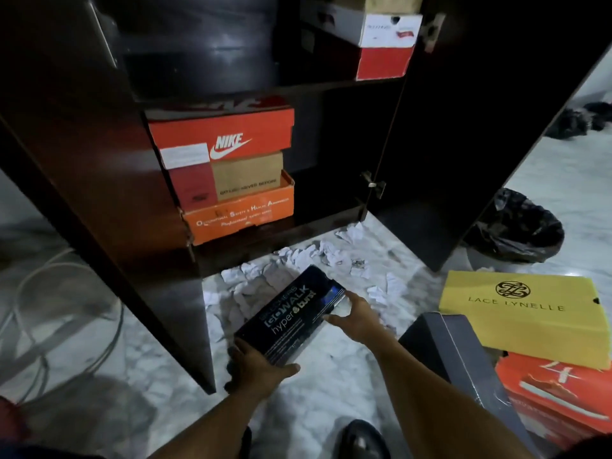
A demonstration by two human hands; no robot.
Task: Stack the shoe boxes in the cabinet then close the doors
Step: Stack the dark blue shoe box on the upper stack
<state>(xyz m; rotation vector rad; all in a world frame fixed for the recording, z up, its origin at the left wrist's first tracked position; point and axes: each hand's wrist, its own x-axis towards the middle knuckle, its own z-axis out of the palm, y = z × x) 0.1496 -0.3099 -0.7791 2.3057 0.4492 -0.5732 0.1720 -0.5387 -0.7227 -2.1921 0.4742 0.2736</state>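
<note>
I hold a dark blue shoe box [291,313] above the floor in front of the open dark cabinet [331,223]. My left hand [258,369] grips its near end and my right hand [354,316] grips its far right side. On the lower shelf's left side an orange box [238,217] carries a brown box [248,175], and a red Nike box [222,134] tops the stack. The shelf's right half is bare. The upper shelf holds a white box [390,29] on a red box [384,62]. Both doors stand open.
On the floor at right lie a yellow box [523,316], a grey box [463,356] and a red-orange box [556,399]. Crumpled paper [298,260] litters the floor by the cabinet. A black-lined bin [520,230] stands behind the right door [463,160]. Cables [49,309] lie at left.
</note>
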